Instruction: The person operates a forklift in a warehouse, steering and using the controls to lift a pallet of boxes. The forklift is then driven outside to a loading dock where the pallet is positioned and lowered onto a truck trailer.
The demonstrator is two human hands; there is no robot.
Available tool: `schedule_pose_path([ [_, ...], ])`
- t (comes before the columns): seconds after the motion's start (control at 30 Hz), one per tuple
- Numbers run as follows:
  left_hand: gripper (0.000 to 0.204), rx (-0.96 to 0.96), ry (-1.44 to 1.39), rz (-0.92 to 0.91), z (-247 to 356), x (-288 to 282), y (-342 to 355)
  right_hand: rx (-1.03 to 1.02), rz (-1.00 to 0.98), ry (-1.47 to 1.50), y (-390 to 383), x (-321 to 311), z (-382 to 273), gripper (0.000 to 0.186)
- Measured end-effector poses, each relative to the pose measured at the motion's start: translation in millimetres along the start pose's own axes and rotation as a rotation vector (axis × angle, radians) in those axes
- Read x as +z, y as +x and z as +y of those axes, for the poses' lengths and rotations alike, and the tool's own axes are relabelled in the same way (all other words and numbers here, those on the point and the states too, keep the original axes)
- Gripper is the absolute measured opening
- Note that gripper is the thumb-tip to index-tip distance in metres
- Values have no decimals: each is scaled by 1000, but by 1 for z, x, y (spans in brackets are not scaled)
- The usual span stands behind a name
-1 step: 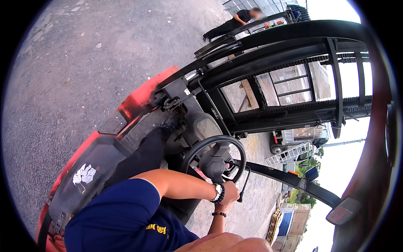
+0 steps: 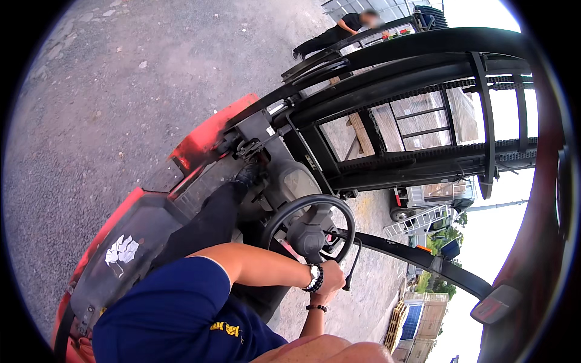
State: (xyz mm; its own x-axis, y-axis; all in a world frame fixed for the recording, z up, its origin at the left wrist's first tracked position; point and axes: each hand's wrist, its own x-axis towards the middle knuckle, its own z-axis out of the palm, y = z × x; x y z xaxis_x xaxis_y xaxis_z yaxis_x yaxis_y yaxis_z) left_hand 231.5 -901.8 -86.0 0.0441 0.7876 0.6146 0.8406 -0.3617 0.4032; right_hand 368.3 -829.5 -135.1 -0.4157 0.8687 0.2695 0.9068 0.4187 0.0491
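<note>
I am seated in a red and black forklift, behind its black steering wheel (image 2: 275, 221). My left hand (image 2: 330, 277), with a watch and beads at the wrist, is closed at the wheel's lower right, beside a black lever (image 2: 357, 257); what its fingers grip is hidden. My right hand (image 2: 321, 297), with a dark bracelet, is just under the left, its fingers mostly hidden behind it. My dark-trousered leg (image 2: 212, 215) reaches toward the pedals. Crumpled white gloves or cloth (image 2: 121, 251) lie on the grey side panel (image 2: 97, 284).
The black mast (image 2: 387, 172) fronts wrapped loads (image 2: 411, 115). A person in black (image 2: 339, 33) bends over a rail at the top. A truck (image 2: 436, 193), an aluminium ladder (image 2: 414, 221), wooden pallets (image 2: 394, 320) and crates (image 2: 428, 311) stand at right. Gravel ground (image 2: 91, 121) spreads left.
</note>
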Motion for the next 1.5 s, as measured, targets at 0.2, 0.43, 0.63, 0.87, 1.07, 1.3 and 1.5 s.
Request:
schedule_pose_path([
  [0.2,15,39,-47,47,0,-4,14,-579,499,907,11,8,-9,25],
  [0.43,15,-41,-91,81,-26,-25,61,-111,197,195,-2,-15,14,29],
  [0.63,19,-54,-91,211,-60,-59,79,-153,159,262,2,-23,6,30],
  [0.87,16,-78,-66,277,-87,-64,76,-176,175,239,13,-9,7,31],
  [1.07,15,-99,-57,287,-91,-64,69,-189,168,260,15,-3,8,33],
  [1.3,15,-95,-69,280,-90,-62,61,-197,172,234,3,9,14,32],
  [1.5,15,-103,-69,282,-90,-65,54,-180,157,265,8,13,11,32],
])
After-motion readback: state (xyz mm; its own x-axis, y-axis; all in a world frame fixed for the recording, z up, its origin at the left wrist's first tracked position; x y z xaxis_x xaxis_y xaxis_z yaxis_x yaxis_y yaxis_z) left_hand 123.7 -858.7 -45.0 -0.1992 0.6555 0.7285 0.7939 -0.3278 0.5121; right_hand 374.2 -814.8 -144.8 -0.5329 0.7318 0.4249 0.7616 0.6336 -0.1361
